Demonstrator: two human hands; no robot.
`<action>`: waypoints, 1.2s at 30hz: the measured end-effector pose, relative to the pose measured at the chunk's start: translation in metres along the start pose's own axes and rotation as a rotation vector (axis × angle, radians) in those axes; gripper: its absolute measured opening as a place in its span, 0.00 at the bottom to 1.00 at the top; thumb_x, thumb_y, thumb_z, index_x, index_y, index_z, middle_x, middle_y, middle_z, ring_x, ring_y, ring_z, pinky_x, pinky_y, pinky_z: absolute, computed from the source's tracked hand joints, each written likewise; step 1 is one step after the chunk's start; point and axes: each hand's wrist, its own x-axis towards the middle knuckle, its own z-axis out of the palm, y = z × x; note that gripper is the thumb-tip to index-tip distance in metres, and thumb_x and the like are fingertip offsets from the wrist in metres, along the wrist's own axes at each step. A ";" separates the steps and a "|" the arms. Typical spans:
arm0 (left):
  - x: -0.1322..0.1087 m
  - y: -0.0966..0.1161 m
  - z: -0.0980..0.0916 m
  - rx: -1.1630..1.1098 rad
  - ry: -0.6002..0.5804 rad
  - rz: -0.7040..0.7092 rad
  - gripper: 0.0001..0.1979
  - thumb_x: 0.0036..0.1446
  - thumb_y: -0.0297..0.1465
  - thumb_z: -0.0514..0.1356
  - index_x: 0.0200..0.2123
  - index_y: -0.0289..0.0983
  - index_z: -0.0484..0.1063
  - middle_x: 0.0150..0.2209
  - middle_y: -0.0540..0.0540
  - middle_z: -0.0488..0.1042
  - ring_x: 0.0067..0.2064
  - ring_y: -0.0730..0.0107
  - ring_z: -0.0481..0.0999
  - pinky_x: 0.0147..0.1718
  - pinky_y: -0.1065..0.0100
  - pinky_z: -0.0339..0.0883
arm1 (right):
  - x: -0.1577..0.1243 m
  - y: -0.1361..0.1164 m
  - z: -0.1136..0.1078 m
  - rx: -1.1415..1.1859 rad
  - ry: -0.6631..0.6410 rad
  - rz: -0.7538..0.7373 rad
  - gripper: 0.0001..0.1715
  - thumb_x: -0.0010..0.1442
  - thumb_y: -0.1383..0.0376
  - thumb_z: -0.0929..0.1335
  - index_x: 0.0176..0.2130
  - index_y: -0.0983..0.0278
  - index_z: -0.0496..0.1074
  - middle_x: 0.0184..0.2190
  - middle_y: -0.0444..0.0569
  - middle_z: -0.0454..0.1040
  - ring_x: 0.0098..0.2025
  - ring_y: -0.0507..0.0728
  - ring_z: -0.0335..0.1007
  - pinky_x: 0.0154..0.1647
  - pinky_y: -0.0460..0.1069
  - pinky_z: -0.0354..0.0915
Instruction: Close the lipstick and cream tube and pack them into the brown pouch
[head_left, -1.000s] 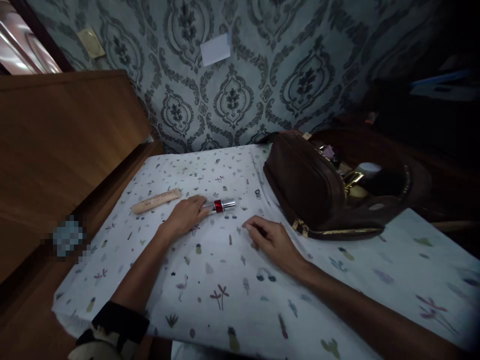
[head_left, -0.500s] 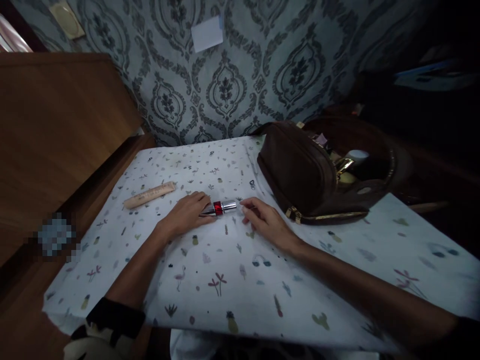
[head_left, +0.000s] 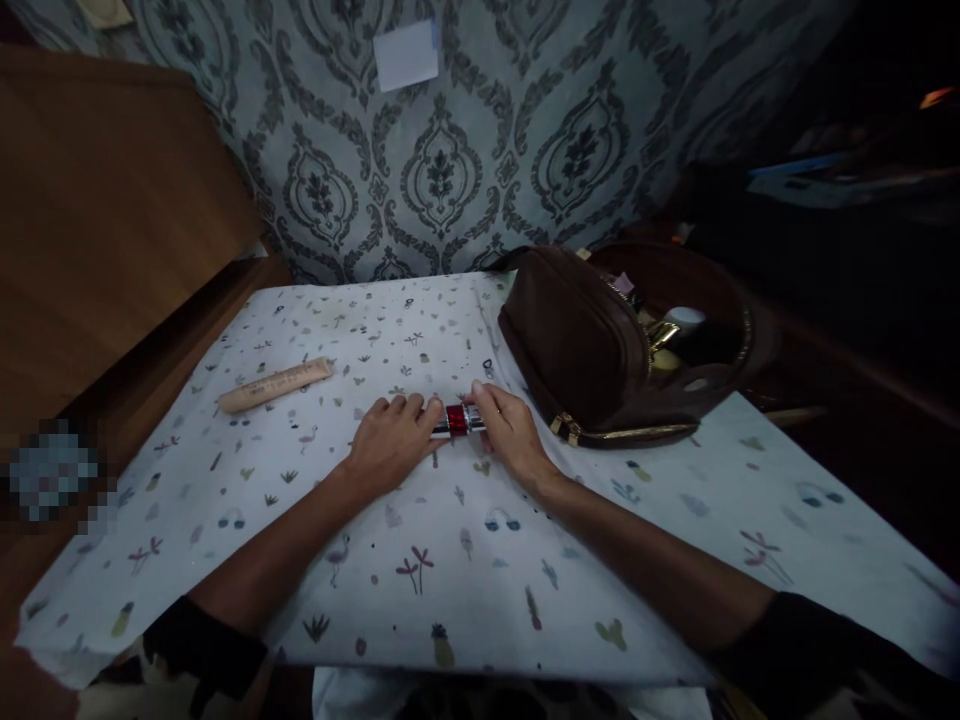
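A shiny lipstick tube (head_left: 457, 420), silver with a red band round its middle, lies crosswise between my two hands, just above or on the patterned cloth. My left hand (head_left: 395, 440) is closed round its left end and hides it. Thumb and fingers of my right hand (head_left: 511, 432) grip the silver right end. Left of my hands, a beige squeeze tube (head_left: 276, 385) lies flat on the cloth. To the right, a brown leather bag (head_left: 577, 335) stands unzipped with small items inside.
A white cloth (head_left: 465, 600) printed with small plants and flamingos covers the table. On the left rises a wooden panel (head_left: 112, 190). Patterned wallpaper (head_left: 442, 180) backs the table, with a white card (head_left: 406, 55) on it. The right side is dark.
My right hand has closed on the lipstick tube's right end, where its fingertips were just apart before. My left hand has curled more tightly round the other end. The view has shifted slightly.
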 end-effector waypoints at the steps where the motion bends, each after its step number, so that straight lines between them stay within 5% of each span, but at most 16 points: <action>1: 0.000 0.001 -0.001 -0.025 -0.027 -0.006 0.20 0.69 0.47 0.49 0.52 0.38 0.64 0.44 0.39 0.75 0.45 0.53 0.77 0.40 0.58 0.67 | -0.001 0.001 0.000 0.000 0.020 -0.040 0.32 0.66 0.41 0.56 0.28 0.61 0.67 0.18 0.44 0.66 0.24 0.55 0.63 0.29 0.50 0.60; 5: -0.002 0.002 -0.005 -0.104 -0.118 -0.037 0.16 0.69 0.44 0.52 0.50 0.38 0.64 0.41 0.42 0.76 0.41 0.56 0.79 0.37 0.61 0.68 | -0.005 0.003 0.000 -0.012 0.039 -0.136 0.29 0.67 0.44 0.58 0.26 0.61 0.66 0.22 0.44 0.67 0.27 0.54 0.62 0.31 0.49 0.59; 11: -0.005 0.000 -0.003 -0.140 -0.096 -0.068 0.16 0.68 0.44 0.53 0.51 0.40 0.63 0.41 0.45 0.77 0.37 0.61 0.79 0.32 0.66 0.66 | -0.008 0.003 -0.001 0.060 0.016 -0.081 0.19 0.66 0.50 0.63 0.34 0.62 0.69 0.25 0.43 0.67 0.27 0.53 0.62 0.31 0.49 0.60; 16: -0.006 -0.001 0.000 -0.150 -0.073 -0.098 0.16 0.68 0.44 0.52 0.51 0.40 0.63 0.40 0.45 0.77 0.37 0.60 0.78 0.31 0.65 0.66 | -0.008 0.004 -0.003 0.106 0.029 -0.146 0.15 0.64 0.53 0.65 0.40 0.62 0.70 0.37 0.48 0.72 0.36 0.56 0.67 0.38 0.50 0.65; 23: -0.006 -0.003 -0.007 -0.164 -0.097 -0.130 0.15 0.67 0.42 0.55 0.50 0.39 0.63 0.41 0.44 0.77 0.38 0.60 0.79 0.33 0.66 0.68 | -0.007 0.010 -0.004 0.264 -0.077 -0.076 0.22 0.61 0.53 0.67 0.51 0.59 0.66 0.50 0.52 0.69 0.42 0.58 0.68 0.36 0.51 0.69; 26: -0.006 -0.004 -0.007 -0.147 -0.100 -0.148 0.15 0.67 0.42 0.54 0.51 0.39 0.63 0.42 0.43 0.77 0.39 0.58 0.79 0.34 0.64 0.69 | -0.006 0.010 -0.005 0.261 -0.089 -0.047 0.22 0.62 0.51 0.66 0.51 0.59 0.66 0.47 0.50 0.71 0.35 0.55 0.68 0.34 0.51 0.69; 32: -0.006 -0.006 -0.001 -0.160 -0.076 -0.156 0.16 0.67 0.43 0.54 0.51 0.38 0.63 0.42 0.41 0.76 0.40 0.56 0.79 0.36 0.62 0.69 | -0.001 0.012 -0.008 0.172 -0.115 0.009 0.21 0.64 0.47 0.65 0.45 0.60 0.69 0.25 0.43 0.68 0.26 0.54 0.65 0.25 0.49 0.61; 36: -0.006 -0.007 0.001 -0.161 -0.073 -0.155 0.17 0.67 0.44 0.54 0.52 0.39 0.63 0.42 0.42 0.76 0.40 0.56 0.79 0.36 0.63 0.69 | 0.000 0.015 -0.006 0.295 -0.112 0.008 0.23 0.60 0.48 0.68 0.47 0.60 0.67 0.30 0.43 0.68 0.29 0.54 0.67 0.22 0.47 0.60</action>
